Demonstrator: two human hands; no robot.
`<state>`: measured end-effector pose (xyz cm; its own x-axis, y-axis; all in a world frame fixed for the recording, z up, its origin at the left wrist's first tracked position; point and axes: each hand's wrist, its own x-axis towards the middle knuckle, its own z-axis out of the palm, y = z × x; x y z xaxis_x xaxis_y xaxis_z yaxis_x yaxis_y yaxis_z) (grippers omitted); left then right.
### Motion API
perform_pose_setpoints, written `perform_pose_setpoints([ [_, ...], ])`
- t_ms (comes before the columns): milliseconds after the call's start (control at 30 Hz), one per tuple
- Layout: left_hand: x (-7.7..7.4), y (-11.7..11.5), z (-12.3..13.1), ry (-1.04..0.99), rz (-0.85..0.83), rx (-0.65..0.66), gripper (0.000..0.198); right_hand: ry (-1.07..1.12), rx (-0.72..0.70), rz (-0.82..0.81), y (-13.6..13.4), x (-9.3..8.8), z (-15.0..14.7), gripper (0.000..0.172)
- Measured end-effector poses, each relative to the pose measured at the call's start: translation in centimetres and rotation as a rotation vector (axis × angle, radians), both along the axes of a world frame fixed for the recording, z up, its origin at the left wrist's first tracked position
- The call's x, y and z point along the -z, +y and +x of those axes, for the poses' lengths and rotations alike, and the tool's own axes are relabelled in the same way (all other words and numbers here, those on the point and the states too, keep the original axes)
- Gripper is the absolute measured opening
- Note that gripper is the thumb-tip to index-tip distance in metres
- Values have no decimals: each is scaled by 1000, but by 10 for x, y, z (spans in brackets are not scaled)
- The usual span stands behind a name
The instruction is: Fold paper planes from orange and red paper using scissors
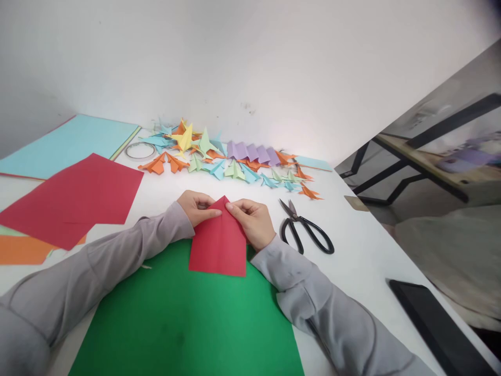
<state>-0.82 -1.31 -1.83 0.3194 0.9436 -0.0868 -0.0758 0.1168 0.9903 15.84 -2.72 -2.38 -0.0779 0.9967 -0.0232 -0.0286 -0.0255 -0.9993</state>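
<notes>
A red sheet of paper, its far corners folded in to a point and a crease down its middle, lies over the far part of a green sheet. My left hand grips the red paper at the left of its pointed end, thumb on top. On the other side of the tip, my right hand pinches the paper, thumb near the centre crease. The fingers beneath the paper are partly hidden. Black-handled scissors rest to the right of my right hand, blades slightly apart.
Folded paper planes in several colours line the wall, with a purple pleated strip among them. A tape roll, blue sheets, red sheets and orange paper are left. A black phone-like slab lies near the right edge.
</notes>
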Motion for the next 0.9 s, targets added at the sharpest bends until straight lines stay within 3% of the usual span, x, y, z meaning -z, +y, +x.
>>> perform_pose_setpoints([
  [167,-1,3,0,15,-6,-70,25,78,-114,-35,-1,-1,1,27],
  [533,-7,3,-1,-24,-103,-59,33,23,-55,-8,1,2,3,31],
  [767,-1,7,-4,162,95,-71,33,-136,-102,63,2,4,4,32],
  [900,8,11,-5,264,259,-162,30,-376,-15,245,2,7,3,32],
])
